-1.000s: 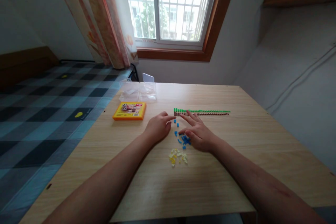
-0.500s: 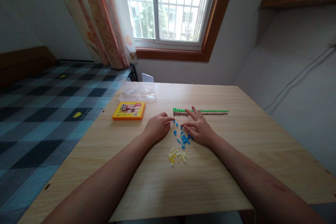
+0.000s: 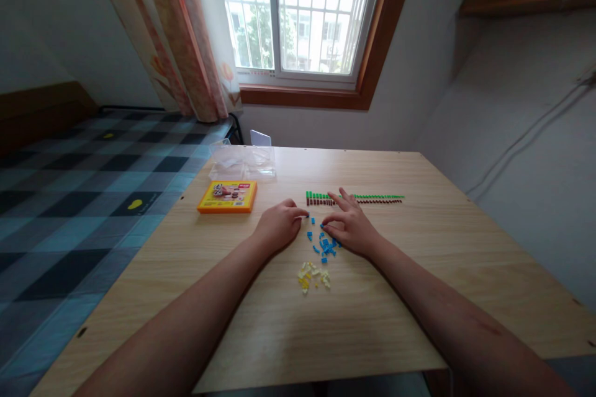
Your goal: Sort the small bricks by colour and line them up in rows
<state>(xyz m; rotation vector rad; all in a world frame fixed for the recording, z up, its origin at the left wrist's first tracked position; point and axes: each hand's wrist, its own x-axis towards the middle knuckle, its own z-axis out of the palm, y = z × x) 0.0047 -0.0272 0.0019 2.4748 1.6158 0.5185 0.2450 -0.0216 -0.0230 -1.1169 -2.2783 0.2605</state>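
My left hand [image 3: 280,224] rests on the table, its index finger stretched out to a small building brick [image 3: 307,215] and its thumb apart below. The other fingers are bent under. My right hand [image 3: 351,223] pinches a small blue building brick [image 3: 323,226] between thumb and index finger, while its remaining fingers spread over the rows. Between the hands lies a single blue brick [image 3: 313,221]. Nearer to me is a loose pile of blue bricks [image 3: 328,247], partly beside the right palm. Behind the fingers run a row of green bricks [image 3: 377,196] and a row of brown bricks [image 3: 379,201].
Yellow and cream bricks [image 3: 313,276] lie scattered closest to me. An orange-yellow box [image 3: 226,197] sits to the left, with clear plastic trays [image 3: 242,163] behind it. A bed with a checked cover [image 3: 88,198] adjoins the wooden table [image 3: 372,316] on the left.
My right thumb and index finger have closed together on the blue brick. The left hand stays nearly still, with its index fingertip at the brick. The view has shifted slightly.
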